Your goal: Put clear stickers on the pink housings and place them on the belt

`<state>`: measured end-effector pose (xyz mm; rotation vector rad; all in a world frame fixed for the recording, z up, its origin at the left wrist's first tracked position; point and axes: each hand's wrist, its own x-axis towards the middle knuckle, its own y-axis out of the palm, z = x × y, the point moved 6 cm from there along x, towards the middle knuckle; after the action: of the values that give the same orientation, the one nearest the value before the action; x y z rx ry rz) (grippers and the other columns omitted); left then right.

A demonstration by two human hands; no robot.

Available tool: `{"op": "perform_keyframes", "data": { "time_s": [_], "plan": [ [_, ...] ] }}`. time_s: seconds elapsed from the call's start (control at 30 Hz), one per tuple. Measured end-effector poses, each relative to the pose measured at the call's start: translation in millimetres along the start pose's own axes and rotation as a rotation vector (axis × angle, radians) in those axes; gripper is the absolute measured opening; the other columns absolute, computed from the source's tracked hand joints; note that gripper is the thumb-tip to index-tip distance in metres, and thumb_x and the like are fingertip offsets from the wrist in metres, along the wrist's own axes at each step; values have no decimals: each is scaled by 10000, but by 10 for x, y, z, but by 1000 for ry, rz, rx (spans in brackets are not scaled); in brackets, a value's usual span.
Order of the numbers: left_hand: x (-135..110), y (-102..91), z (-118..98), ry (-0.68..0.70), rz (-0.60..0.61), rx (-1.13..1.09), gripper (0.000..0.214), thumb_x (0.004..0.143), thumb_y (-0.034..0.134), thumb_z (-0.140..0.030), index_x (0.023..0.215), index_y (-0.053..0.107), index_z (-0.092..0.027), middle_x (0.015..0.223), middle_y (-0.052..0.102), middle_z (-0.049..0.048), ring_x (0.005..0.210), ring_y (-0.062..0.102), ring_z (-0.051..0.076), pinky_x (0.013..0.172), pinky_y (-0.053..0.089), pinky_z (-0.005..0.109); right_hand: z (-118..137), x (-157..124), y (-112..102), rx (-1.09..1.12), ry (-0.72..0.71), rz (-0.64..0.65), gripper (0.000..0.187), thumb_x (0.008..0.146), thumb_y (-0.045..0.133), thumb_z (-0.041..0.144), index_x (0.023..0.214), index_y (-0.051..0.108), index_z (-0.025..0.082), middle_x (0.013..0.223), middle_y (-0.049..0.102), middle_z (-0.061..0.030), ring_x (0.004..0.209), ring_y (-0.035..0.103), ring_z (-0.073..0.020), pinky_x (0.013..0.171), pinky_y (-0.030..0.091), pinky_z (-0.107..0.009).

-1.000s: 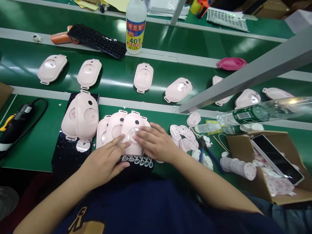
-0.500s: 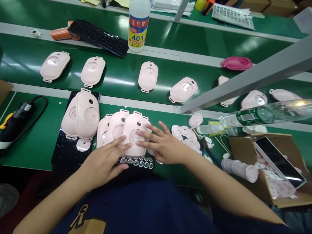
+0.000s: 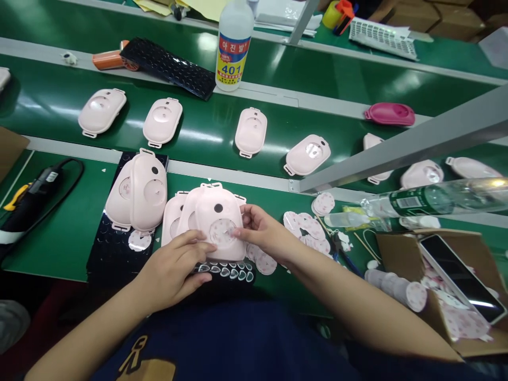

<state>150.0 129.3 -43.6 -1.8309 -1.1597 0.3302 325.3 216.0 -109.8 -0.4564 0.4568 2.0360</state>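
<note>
A pale pink plastic cover (image 3: 228, 203), oval with a dark round hole and a round recess, lies in front of me on overlapping similar covers (image 3: 171, 214). A round printed sticker (image 3: 222, 233) sits in its recess. My right hand (image 3: 264, 233) grips the cover's right edge, thumb on top near the sticker and fingers curled round the side. The fingers of my left hand (image 3: 174, 267) rest stretched over its lower left part, with the thumb apart below. Under the cover's near edge shows a black sheet of clear heart-shaped pieces (image 3: 234, 272).
Two pink covers (image 3: 148, 196) overlap on a black sheet at left, near a black corded tool (image 3: 37, 190). Round stickers (image 3: 305, 227), a plastic bottle (image 3: 432, 196) and a cardboard box (image 3: 400, 248) holding a phone (image 3: 462, 278) are at right. A grey metal post (image 3: 397, 135) slants across.
My right hand has gone from spread fingers flat on the cover to gripping its right edge. The cover has turned slightly. My left hand stays nearly in place.
</note>
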Motion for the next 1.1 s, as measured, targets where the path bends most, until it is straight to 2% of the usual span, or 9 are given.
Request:
{"op": "perform_keyframes", "data": {
  "time_s": [0.2,0.4,0.53,0.6,0.67,0.77,0.83,0.97,1.1],
  "plan": [
    [-28,9,57,-32,-20,-87,177,986,462,-365,1008,519,-199,1225,678,62,1114,618,184,934,559,326,321,170,15,31,-48,99,424,709,768,192,1044,513,237,894,694,-11,808,679,-178,707,587,-343],
    [-64,25,197,-135,-45,-73,165,982,472,-351,1042,512,-202,1297,638,93,1147,629,199,943,562,361,951,1406,-532,55,-187,-442,235,902,555,193,1123,483,226,1050,679,-33,878,673,-154,742,594,-352],
    [-101,57,224,-192,-3,-98,200,986,462,-361,1117,502,-214,1297,634,71,1188,604,197,966,554,368,1221,1809,-690,-508,-311,-618,208,926,514,239,1124,550,188,1222,600,-115,1156,574,-245,932,516,-464],
    [-125,70,228,-211,8,-137,199,987,458,-361,1117,502,-217,1311,622,70,1208,589,194,989,543,364,1285,1788,-777,-786,-381,-670,242,896,572,286,1112,599,179,1319,534,-155,1312,432,-330,1040,408,-546],
    [-135,78,222,-211,18,-152,215,986,464,-361,1146,496,-221,1317,615,67,1216,581,193,1016,529,371,1256,1722,-966,-950,-304,-778,387,869,614,321,1225,572,175,1411,456,-185,1366,350,-380,1084,319,-602],
    [-117,70,207,-202,25,-121,236,981,473,-357,1174,490,-221,1306,620,67,1206,585,197,1010,534,374,1078,1682,-1290,-846,-10,-869,649,814,685,351,1376,453,122,1408,454,-235,1336,394,-397,1083,315,-608],
    [-95,54,185,-182,23,-92,221,980,474,-352,1151,495,-213,1285,630,77,1191,595,202,989,546,369,1008,1700,-1383,-654,46,-847,731,763,741,321,1384,426,99,1357,505,-236,1270,477,-372,1036,405,-554],
    [-90,27,132,-148,31,-74,220,974,486,-340,1144,498,-201,1273,635,92,1199,597,207,998,548,368,1020,1586,-1314,-357,5,-741,534,781,711,268,1261,516,138,1161,650,-145,944,669,-255,769,570,-408],
    [-127,2,57,-83,19,-79,191,976,478,-344,1096,494,-196,1274,641,91,1247,568,202,1024,535,356,864,993,-874,-21,-174,-480,387,844,625,315,1207,544,204,1131,689,-87,900,693,-223,697,592,-366]
  ]
}}
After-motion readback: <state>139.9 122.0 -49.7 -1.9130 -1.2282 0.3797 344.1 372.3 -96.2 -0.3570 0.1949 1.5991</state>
